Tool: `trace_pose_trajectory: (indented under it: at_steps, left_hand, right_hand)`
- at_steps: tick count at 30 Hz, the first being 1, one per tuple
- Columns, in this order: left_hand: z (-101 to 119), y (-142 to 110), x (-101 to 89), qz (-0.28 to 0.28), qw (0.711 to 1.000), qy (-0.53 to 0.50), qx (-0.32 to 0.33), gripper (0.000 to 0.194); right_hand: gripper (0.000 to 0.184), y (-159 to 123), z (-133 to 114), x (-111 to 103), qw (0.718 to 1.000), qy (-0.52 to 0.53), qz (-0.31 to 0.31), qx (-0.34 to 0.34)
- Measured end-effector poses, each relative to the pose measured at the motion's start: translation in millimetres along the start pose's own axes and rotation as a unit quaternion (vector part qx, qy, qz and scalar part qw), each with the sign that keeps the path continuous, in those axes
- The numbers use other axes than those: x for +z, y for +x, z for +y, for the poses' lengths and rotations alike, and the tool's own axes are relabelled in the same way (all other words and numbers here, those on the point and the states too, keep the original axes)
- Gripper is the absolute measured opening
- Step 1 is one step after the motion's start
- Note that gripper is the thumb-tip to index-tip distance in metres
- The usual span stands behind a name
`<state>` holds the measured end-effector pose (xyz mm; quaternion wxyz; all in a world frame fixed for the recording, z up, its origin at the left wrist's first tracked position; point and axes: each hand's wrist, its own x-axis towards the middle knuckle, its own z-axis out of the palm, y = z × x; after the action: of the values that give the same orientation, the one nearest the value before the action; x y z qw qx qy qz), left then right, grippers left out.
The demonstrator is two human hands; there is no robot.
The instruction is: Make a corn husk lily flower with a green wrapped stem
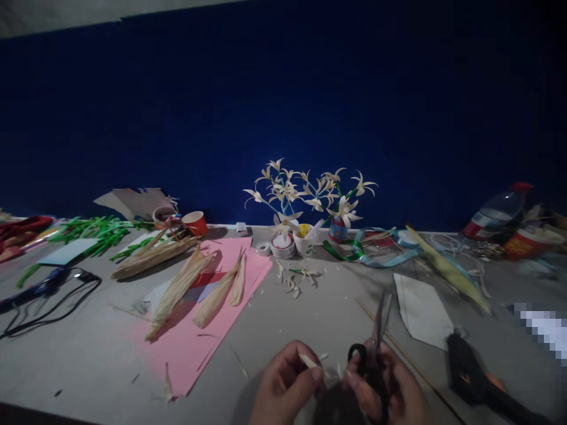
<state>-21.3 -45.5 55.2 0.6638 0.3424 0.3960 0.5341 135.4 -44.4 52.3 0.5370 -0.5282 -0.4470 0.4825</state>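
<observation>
Near the front edge of the table, my left hand [290, 381] pinches a small pale strip of corn husk [309, 361] between thumb and fingers. Close beside it on the right, my right hand [387, 383] grips black-handled scissors [380, 324], whose blades point up and away, slightly apart. Small pale husk pieces [340, 369] show between the two hands. Farther off lie several petal-shaped scraps [292, 286] on the grey table [266, 319]. Behind them stand flowers made of pale husk [286, 189] in small cups.
Dried corn husks [181, 292] lie on pink paper [208, 348] at left. On the right are a glue gun [469, 372], a thin stick [411, 360], white paper [420, 310], ribbon [385, 257] and a bottle [500, 209]. Green stems [95, 230] and a black cable [57, 307] occupy the far left.
</observation>
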Motion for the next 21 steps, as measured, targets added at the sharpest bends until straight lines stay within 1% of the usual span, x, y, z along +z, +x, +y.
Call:
trace_pose_trajectory:
  at_steps: [3,5,9,13,16,18,21]
  left_hand:
    - [0,1,0.7,-0.012,1.000,0.022,-0.014,0.033]
    - [-1,2,1.1,-0.019,0.999,0.027,-0.018,0.034]
    - [-1,2,3.3,-0.018,0.999,0.026,-0.028,0.040]
    - [3,-3,7.9,0.002,0.998,0.059,-0.010,0.040]
    - [5,-5,10.7,0.000,0.998,0.069,0.007,0.038]
    - [5,-5,11.3,-0.005,0.998,0.064,0.009,0.039]
    - [5,-4,10.5,0.001,0.998,0.063,-0.001,0.042]
  right_hand:
    - [0.023,0,0,-1,0.998,-0.023,-0.058,-0.028]
    - [0.021,1,-1,0,0.996,-0.031,-0.080,-0.024]
    - [0.019,2,-4,4,0.996,-0.047,-0.078,0.007]
    - [0.017,0,-7,6,0.995,-0.008,-0.098,0.013]
    - [0.019,1,-8,5,0.994,-0.010,-0.106,0.020]
    - [0.023,2,-8,5,0.995,-0.012,-0.101,0.023]
    - [0.031,0,-6,7,0.994,0.025,-0.101,0.044]
